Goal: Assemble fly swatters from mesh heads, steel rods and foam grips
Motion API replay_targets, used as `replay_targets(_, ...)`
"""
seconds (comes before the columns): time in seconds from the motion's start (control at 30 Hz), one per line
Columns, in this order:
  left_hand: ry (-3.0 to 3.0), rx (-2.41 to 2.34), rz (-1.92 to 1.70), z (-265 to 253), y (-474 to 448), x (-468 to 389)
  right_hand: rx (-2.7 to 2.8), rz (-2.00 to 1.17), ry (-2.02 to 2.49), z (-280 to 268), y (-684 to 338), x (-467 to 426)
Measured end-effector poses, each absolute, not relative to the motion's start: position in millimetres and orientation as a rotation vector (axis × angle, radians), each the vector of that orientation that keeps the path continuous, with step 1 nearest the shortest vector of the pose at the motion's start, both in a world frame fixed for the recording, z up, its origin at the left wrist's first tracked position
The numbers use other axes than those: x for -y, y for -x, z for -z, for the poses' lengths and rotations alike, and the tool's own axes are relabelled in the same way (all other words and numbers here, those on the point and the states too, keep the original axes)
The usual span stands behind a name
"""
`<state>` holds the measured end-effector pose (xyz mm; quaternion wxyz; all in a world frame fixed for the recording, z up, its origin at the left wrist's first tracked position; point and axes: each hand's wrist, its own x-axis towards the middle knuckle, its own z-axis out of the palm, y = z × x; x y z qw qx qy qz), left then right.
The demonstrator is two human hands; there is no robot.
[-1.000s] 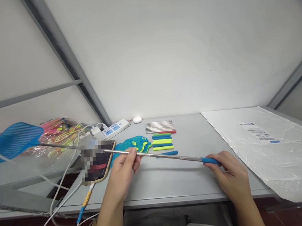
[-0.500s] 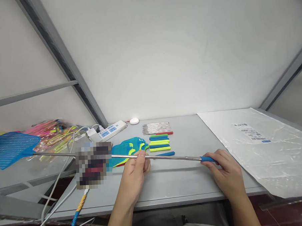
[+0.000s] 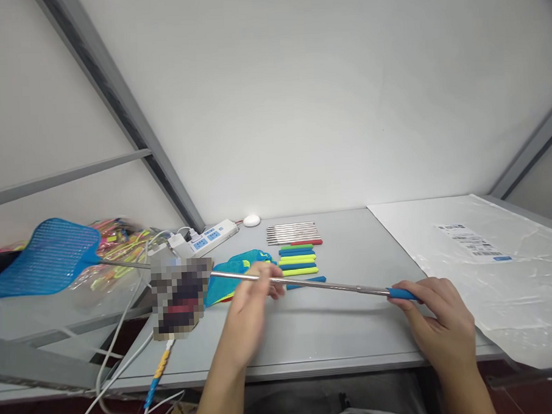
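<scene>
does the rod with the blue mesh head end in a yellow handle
No, the handle on that rod is blue, like the mesh head.

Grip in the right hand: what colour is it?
The grip is blue; the head view shows it best.

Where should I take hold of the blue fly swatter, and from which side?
Probably best by the blue handle, coming from the right: it looks thicker than the slim metal shaft and forms the right end, while the wide blue head spreads out at the left. The right grip holds it there.
</scene>
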<state>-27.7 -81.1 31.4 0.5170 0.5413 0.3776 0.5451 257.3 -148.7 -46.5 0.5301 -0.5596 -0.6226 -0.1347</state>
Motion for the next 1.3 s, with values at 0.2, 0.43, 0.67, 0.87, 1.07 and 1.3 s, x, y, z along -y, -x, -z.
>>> replay_targets(0.2,-0.572,-0.402,-1.825,-66,94,61,1.479,0.337,1.455,48,-267,155)
replay_targets(0.43,-0.549,-0.201,-1.877,-65,116,56,1.512,0.359,1.524,50,-272,155)
replay_targets(0.67,-0.52,-0.3,-1.978,-64,66,60,1.497,0.408,1.576,53,-270,160)
replay_targets(0.87,-0.587,-0.523,-1.803,-47,19,76,1.396,0.351,1.63,58,-276,164)
replay_targets(1.07,-0.688,-0.533,-1.671,-48,39,78,1.395,0.29,1.621,60,-278,163)
replay_targets(1.3,-0.353,-0.473,-1.952,-36,84,63,1.561,0.222,1.578,61,-276,161)
